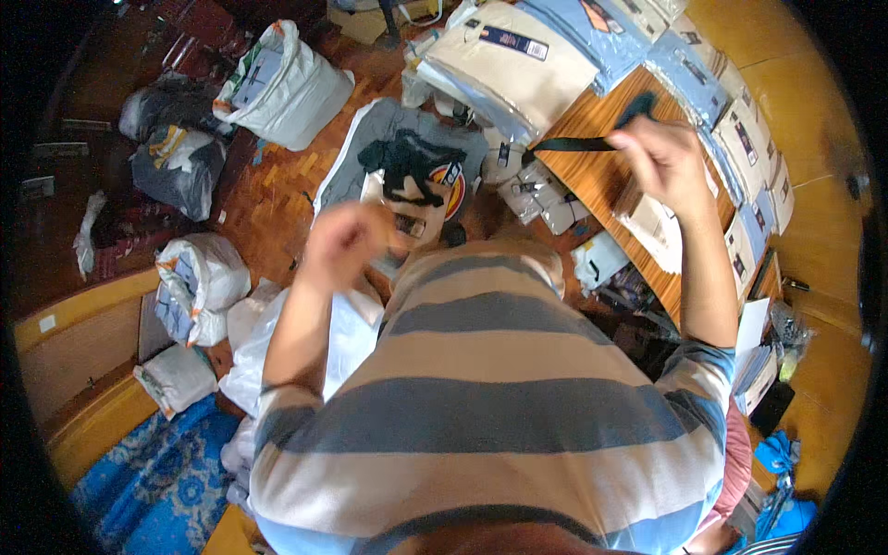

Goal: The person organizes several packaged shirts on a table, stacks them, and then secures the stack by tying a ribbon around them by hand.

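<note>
My right hand is raised over the striped wooden table, with thumb and fingers pinched on a black strap. The strap stretches out to the left from the fingertips. A dark piece shows just beyond the knuckles; whether it belongs to the strap I cannot tell. My left hand is blurred by motion and its fingers are unclear. It hangs above the near-left side of a grey bag, on which a tangle of black straps lies.
Plastic-wrapped folded garments are stacked on the wooden table, with more along its right edge. White papers lie near my right forearm. Stuffed white sacks and dark bags stand on the parquet floor. Blue patterned cloth is at lower left.
</note>
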The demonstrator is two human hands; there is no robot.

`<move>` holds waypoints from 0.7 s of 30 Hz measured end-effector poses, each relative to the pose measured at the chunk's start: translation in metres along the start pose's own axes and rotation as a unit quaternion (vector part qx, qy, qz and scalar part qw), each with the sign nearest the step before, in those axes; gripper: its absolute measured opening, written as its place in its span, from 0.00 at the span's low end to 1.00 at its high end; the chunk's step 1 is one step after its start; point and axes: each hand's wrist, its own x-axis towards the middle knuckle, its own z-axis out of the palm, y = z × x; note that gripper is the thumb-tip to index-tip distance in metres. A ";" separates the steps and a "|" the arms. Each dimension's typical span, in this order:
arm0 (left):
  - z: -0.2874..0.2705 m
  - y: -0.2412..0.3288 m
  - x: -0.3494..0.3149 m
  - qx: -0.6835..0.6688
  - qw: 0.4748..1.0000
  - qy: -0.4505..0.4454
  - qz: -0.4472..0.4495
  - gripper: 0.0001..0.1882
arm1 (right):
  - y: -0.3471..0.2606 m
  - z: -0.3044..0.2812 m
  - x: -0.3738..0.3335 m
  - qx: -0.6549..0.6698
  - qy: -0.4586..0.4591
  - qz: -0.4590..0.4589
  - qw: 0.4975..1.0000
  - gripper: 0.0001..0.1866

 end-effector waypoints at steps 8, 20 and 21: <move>0.083 0.011 0.082 -0.035 0.999 0.029 0.006 0.45 | -0.059 0.045 0.028 0.325 0.007 0.121 0.938 0.15; 0.088 -0.002 0.107 0.016 0.998 0.035 -0.051 0.11 | -0.048 0.046 0.012 0.304 0.075 0.170 0.934 0.15; 0.088 -0.004 0.106 0.050 0.997 0.035 -0.040 0.10 | -0.048 0.043 0.012 0.282 0.071 0.173 0.941 0.15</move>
